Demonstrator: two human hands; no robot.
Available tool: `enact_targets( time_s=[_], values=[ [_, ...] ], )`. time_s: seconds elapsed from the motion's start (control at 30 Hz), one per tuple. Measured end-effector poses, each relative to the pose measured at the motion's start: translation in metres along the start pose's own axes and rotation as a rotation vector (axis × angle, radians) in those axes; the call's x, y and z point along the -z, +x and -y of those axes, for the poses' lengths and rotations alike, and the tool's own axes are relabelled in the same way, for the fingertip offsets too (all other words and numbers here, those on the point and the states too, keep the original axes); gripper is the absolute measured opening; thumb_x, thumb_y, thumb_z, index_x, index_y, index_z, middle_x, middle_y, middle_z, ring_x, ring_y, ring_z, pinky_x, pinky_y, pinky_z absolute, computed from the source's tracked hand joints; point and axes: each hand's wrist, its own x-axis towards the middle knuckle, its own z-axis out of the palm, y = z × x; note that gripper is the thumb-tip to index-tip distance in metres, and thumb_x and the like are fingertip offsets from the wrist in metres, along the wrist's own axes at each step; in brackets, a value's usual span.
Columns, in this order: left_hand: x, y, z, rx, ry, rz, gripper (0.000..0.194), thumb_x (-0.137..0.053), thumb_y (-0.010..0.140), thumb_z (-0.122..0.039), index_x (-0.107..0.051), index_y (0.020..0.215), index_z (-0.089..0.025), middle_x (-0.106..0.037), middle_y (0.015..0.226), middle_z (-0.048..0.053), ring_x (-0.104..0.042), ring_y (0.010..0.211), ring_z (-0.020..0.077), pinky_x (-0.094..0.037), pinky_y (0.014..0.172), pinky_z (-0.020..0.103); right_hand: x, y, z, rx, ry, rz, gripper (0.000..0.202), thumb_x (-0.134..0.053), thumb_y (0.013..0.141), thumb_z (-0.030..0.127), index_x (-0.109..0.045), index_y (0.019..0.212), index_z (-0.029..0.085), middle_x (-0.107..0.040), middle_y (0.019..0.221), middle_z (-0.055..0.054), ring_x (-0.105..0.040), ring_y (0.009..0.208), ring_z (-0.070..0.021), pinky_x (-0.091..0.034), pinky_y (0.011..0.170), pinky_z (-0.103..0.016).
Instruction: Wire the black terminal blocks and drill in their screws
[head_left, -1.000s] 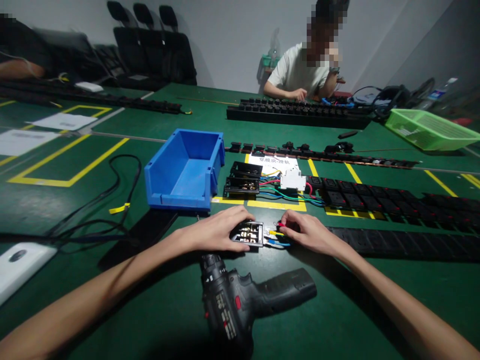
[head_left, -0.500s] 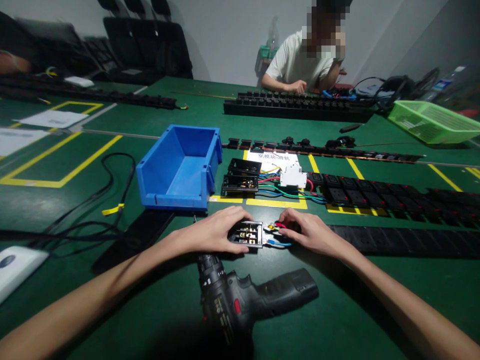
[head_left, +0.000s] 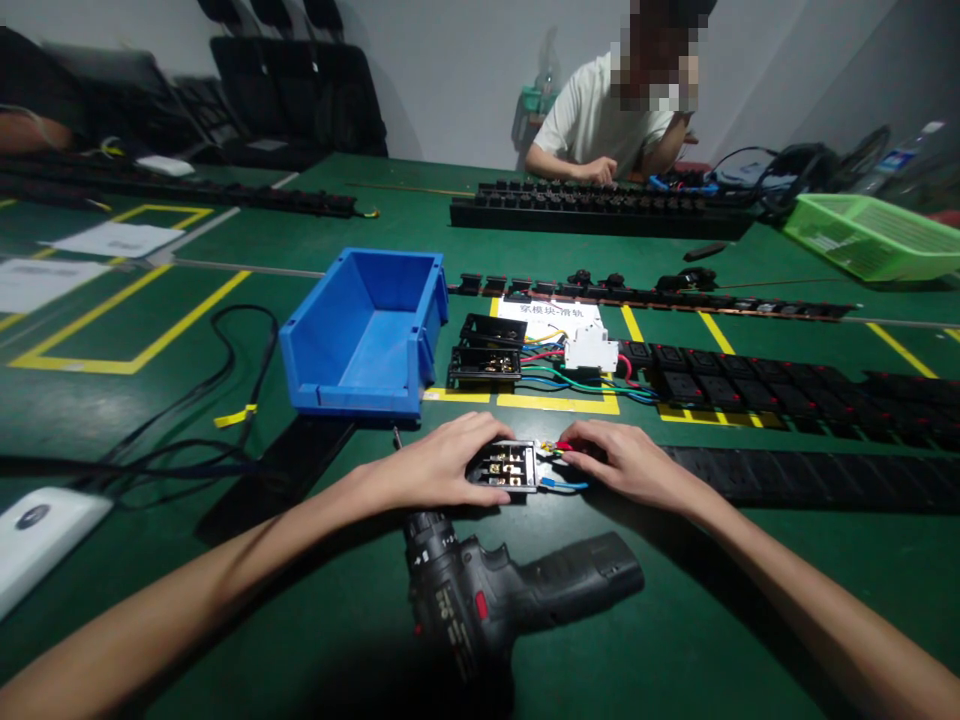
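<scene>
Green table (head_left: pixel 675 620) marked with yellow lines (head_left: pixel 135 330). Blue bin (head_left: pixel 367 335) behind black socket module (head_left: pixel 504 466) with brass contacts. Red, yellow and blue wires (head_left: pixel 561 468) right of module. Black drill (head_left: pixel 495 600) with red button in front of module. Light green basket (head_left: pixel 870 235) far right of bin.

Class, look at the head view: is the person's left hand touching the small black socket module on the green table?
Touching. The head view shows the left hand lying against the socket module, fingers wrapped over its far edge and thumb against its near edge, with no gap.
</scene>
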Motion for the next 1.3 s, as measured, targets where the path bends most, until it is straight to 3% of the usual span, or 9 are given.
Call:
enact_targets(
  time_s=[0.23, 0.37, 0.5, 0.63, 0.9, 1.3],
  values=[
    [-0.002, 0.001, -0.001, -0.009, -0.006, -0.020, 0.052, -0.070, 0.081, -0.046, -0.053, 0.123, -0.021, -0.058, 0.115, 0.007, -0.055, 0.108, 0.0245, -0.044, 0.095, 0.037, -0.002, -0.003, -0.001, 0.048, 0.054, -0.066, 0.021, -0.056, 0.092, 0.037, -0.059, 0.106, 0.021, -0.065, 0.093, -0.004, -0.058, 0.078, -0.0159, -0.043, 0.070, -0.028],
    [-0.004, 0.001, 0.001, -0.021, -0.003, -0.018, 0.053, -0.070, 0.081, -0.047, -0.052, 0.123, -0.021, -0.057, 0.115, 0.007, -0.054, 0.109, 0.0245, -0.044, 0.095, 0.037, -0.002, -0.006, -0.003, 0.223, 0.058, -0.176, 0.012, -0.057, 0.091, 0.031, -0.059, 0.092, 0.019, -0.062, 0.104, -0.008, -0.057, 0.095, -0.0185, -0.046, 0.083, -0.031],
    [-0.004, 0.001, 0.001, -0.023, 0.008, -0.009, 0.054, -0.070, 0.081, -0.047, -0.051, 0.125, -0.021, -0.056, 0.115, 0.007, -0.053, 0.108, 0.0243, -0.044, 0.094, 0.038, -0.006, -0.008, 0.003, 0.341, -0.062, -0.156, 0.017, -0.057, 0.092, 0.033, -0.066, 0.092, 0.019, -0.059, 0.118, -0.011, -0.054, 0.109, -0.0234, -0.046, 0.093, -0.039],
    [-0.002, 0.000, -0.003, -0.023, 0.037, 0.008, 0.053, -0.068, 0.083, -0.045, -0.049, 0.126, -0.019, -0.055, 0.116, 0.009, -0.052, 0.108, 0.0249, -0.044, 0.094, 0.039, -0.012, -0.006, 0.014, 0.331, -0.129, -0.083, 0.022, -0.056, 0.093, 0.036, -0.071, 0.097, 0.020, -0.056, 0.130, -0.012, -0.053, 0.114, -0.0262, -0.047, 0.095, -0.044],
    [-0.003, -0.002, -0.004, -0.019, 0.035, -0.020, 0.051, -0.066, 0.085, -0.045, -0.049, 0.126, -0.020, -0.054, 0.114, 0.009, -0.053, 0.105, 0.0251, -0.046, 0.092, 0.041, -0.010, -0.006, 0.017, 0.251, -0.028, 0.003, 0.020, -0.059, 0.092, 0.037, -0.071, 0.095, 0.021, -0.058, 0.125, -0.009, -0.056, 0.110, -0.0230, -0.047, 0.093, -0.038],
    [0.000, 0.000, -0.007, -0.048, -0.005, 0.012, 0.051, -0.067, 0.084, -0.046, -0.049, 0.123, -0.019, -0.054, 0.114, 0.009, -0.055, 0.105, 0.0251, -0.047, 0.092, 0.040, -0.012, -0.007, 0.016, 0.232, -0.070, -0.007, 0.024, -0.055, 0.094, 0.040, -0.070, 0.098, 0.022, -0.058, 0.124, -0.008, -0.058, 0.106, -0.0219, -0.047, 0.091, -0.037]
  ],
)
